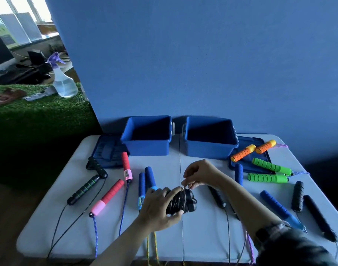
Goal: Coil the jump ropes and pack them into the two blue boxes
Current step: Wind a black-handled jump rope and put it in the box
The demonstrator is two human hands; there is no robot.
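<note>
Head view: two blue boxes (148, 146), unfilled.

Daylight is let in by the windows (20, 18) at ten o'clock, blown out white. The rest is seen dim and bluish. Dark shadows are cast inside the boxes (148, 135). Edges are bent and soft.

Two open blue boxes (148, 138) (210, 140) stand side by side at the desk's far edge, their lids lying flat beside them. A black jump rope (180, 201), cord wound around its paired handles, sits mid-desk. Other ropes lie uncoiled: red-pink (108, 196), blue (145, 183), orange (252, 150), green (268, 172).
</note>
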